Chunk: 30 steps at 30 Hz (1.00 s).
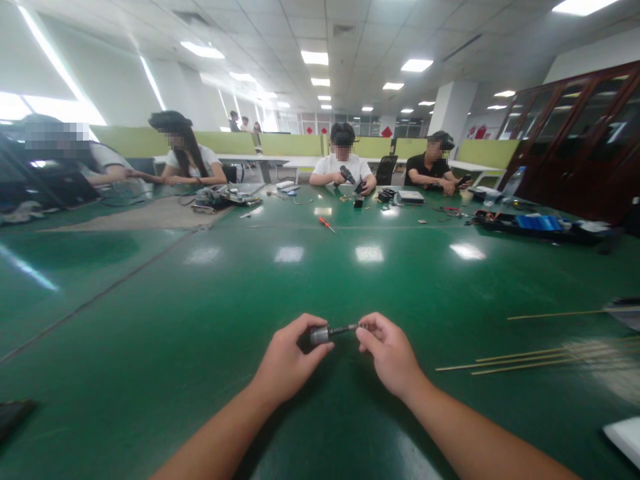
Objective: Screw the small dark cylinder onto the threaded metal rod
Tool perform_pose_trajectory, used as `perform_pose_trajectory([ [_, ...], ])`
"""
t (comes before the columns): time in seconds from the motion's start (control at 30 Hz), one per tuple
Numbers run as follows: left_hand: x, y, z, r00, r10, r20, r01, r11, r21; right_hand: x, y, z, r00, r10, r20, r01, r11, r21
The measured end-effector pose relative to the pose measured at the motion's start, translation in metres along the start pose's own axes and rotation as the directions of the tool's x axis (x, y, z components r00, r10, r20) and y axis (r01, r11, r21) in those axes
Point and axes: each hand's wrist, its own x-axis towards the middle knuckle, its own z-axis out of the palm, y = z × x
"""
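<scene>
Just above the green table [225, 293], my left hand [287, 357] grips a short grey metal cylinder [320, 335] between thumb and fingers. A thin dark shaft [344, 329] sticks out of the cylinder to the right, so the piece looks like a small motor. My right hand [393, 353] pinches the far end of that shaft between thumb and forefinger. Its tip is partly covered by the fingers, and the cylinder's left end is hidden in my left palm.
Several thin wooden sticks [520, 360] lie on the right. Farther off is a red screwdriver [326, 225]. Across the table a person [343, 163] handles a power drill [347, 175]; other people sit either side. A black tray [500, 225] stands at the far right, electronic parts [220, 198] far left.
</scene>
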Motion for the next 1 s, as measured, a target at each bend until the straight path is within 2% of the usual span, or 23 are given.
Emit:
perform_pose_trajectory([
  [0.2,0.004,-0.008,0.002,0.998,-0.030,-0.057,0.029,1.000,-0.006,0.005,0.006,-0.001,0.997,0.023,-0.071,-0.014,0.991,0.131],
  [0.43,0.006,-0.010,0.002,0.984,-0.074,-0.162,0.075,0.997,0.002,0.006,0.005,0.001,0.999,0.040,-0.023,-0.036,0.989,0.144],
  [0.5,0.005,-0.012,0.002,0.970,-0.135,-0.200,0.126,0.990,-0.059,0.006,0.006,0.001,0.999,0.039,-0.012,-0.036,0.989,0.145],
  [0.63,0.007,-0.012,-0.003,0.948,-0.243,-0.206,0.174,0.936,-0.307,0.008,0.009,0.002,0.999,0.034,-0.005,-0.033,0.989,0.143],
  [0.73,0.014,-0.002,-0.022,0.932,-0.302,-0.199,0.212,0.902,-0.375,0.009,0.010,0.004,0.999,0.033,-0.008,-0.032,0.988,0.153],
  [0.83,0.011,0.009,-0.056,0.933,-0.317,-0.169,0.250,0.911,-0.328,0.009,0.010,0.005,1.000,0.031,-0.001,-0.030,0.987,0.159],
  [0.9,-0.006,0.008,-0.083,0.939,-0.318,-0.133,0.278,0.927,-0.251,0.009,0.010,0.005,1.000,0.031,0.004,-0.031,0.988,0.153],
  [0.97,-0.036,-0.001,-0.105,0.934,-0.338,-0.117,0.327,0.939,-0.102,0.009,0.009,0.005,1.000,0.030,0.007,-0.030,0.989,0.143],
  [1.0,-0.055,-0.008,-0.114,0.930,-0.335,-0.149,0.339,0.941,0.004,0.008,0.009,0.005,1.000,0.027,0.009,-0.028,0.990,0.138],
])
